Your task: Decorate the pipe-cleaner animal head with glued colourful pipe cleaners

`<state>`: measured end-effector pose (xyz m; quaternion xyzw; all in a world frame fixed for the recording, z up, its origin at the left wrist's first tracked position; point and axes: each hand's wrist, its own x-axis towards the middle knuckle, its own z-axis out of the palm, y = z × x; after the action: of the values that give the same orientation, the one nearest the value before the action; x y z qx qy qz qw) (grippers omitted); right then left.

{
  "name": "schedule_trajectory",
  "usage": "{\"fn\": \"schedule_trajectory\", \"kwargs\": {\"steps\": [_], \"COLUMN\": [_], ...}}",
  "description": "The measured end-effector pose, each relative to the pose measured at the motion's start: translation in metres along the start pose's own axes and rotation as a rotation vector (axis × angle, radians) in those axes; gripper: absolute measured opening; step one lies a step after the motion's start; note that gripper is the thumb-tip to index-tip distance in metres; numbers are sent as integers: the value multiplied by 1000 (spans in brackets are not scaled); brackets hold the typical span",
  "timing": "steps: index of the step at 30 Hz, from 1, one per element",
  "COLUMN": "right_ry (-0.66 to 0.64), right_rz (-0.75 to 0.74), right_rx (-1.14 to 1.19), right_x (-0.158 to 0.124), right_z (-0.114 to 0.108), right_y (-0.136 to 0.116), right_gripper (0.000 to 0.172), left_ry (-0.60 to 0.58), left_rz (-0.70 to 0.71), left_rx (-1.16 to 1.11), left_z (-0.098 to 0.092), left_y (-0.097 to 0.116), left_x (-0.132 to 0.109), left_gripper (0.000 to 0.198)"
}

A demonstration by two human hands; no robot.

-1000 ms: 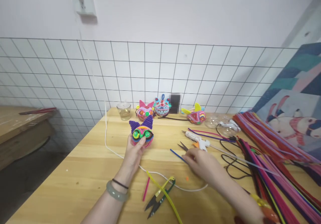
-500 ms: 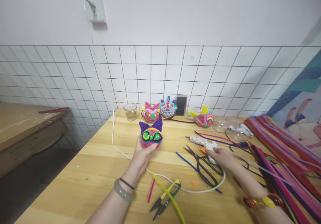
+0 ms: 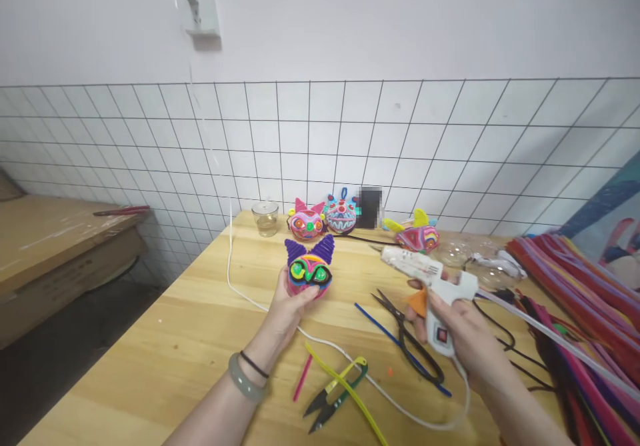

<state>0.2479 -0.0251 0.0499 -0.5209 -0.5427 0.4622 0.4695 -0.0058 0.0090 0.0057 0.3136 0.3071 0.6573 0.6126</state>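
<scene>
Short of the far edge of the table (image 3: 190,326), gripped purple-eared ornament (image 3: 310,271) low in left hand (image 3: 290,306), likely baring its face, and glue gun (image 3: 420,268) in right hand (image 3: 463,323).

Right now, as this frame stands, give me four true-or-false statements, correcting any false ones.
1. The left hand holds a purple-eared multicoloured head figure. True.
2. The right hand grips black metal scissors. False: it grips a white plastic glue gun; the scissors lie on the wooden table.
3. A clear glass cup stands right of the pink-eared multicoloured figure. False: the cup is left of that figure in view.
4. A yellow fuzzy strip lies across the yellow-and-green metal snips. True.
</scene>
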Motion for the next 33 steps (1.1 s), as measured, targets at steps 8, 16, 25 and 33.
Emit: {"fn": "schedule_trajectory", "kwargs": {"steps": [8, 16, 25, 33], "right_ry": [-180, -216, -254, -242], "right_rz": [-62, -276, -302, -262], "right_rx": [-213, -459, -389, -389], "right_x": [-30, -37, -35, -35], "right_z": [28, 30, 29, 28], "right_y": [-1, 14, 21, 23], "right_gripper": [53, 43, 29, 27], "left_ry": [-16, -19, -49, -83], "left_rz": [10, 49, 54, 60], "left_rx": [41, 75, 109, 100], "left_z": [6, 10, 11, 11], "left_y": [2, 3, 4, 4], "left_x": [-6, -10, -13, -13], "left_gripper": [64, 56, 60, 61]}}
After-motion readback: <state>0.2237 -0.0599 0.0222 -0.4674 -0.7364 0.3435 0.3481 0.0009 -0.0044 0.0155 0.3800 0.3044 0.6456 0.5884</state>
